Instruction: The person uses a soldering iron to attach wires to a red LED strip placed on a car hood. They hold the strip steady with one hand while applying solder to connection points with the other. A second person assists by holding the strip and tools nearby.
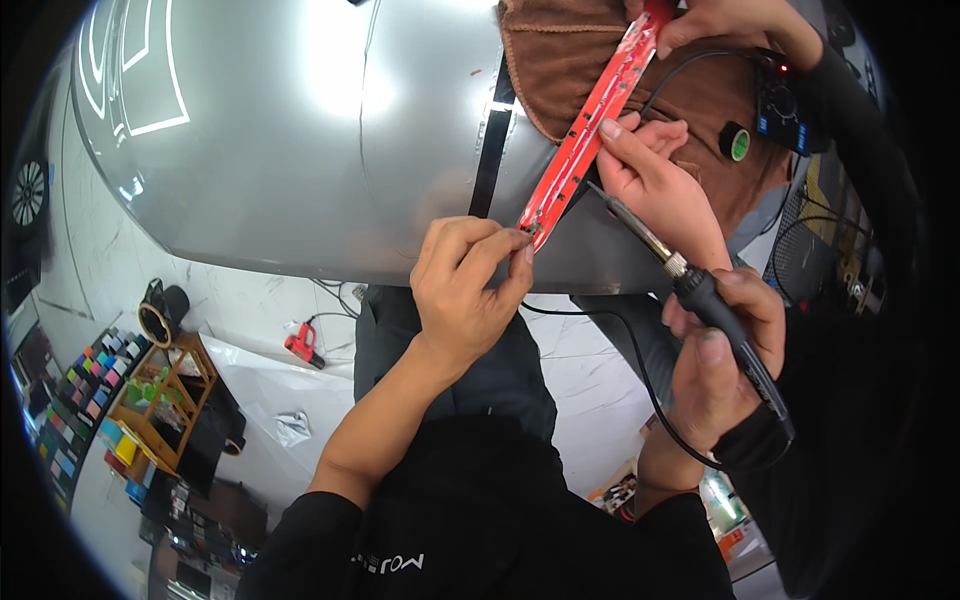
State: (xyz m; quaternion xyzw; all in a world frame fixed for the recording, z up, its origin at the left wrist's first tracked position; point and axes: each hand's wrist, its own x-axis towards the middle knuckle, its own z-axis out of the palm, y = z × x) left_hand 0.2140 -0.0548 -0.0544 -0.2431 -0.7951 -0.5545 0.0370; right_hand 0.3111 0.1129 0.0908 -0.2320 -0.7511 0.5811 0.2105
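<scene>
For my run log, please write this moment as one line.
left hand at lower end, red strip; right hand holds soldering iron; other person's hands hold strip

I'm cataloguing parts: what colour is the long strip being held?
The long strip is mostly red, as the head view shows.

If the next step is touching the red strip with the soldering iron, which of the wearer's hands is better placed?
Probably the right hand: it holds the soldering iron, whose tip appears close to the red strip. The left hand seems busy at the strip's lower end.
</scene>
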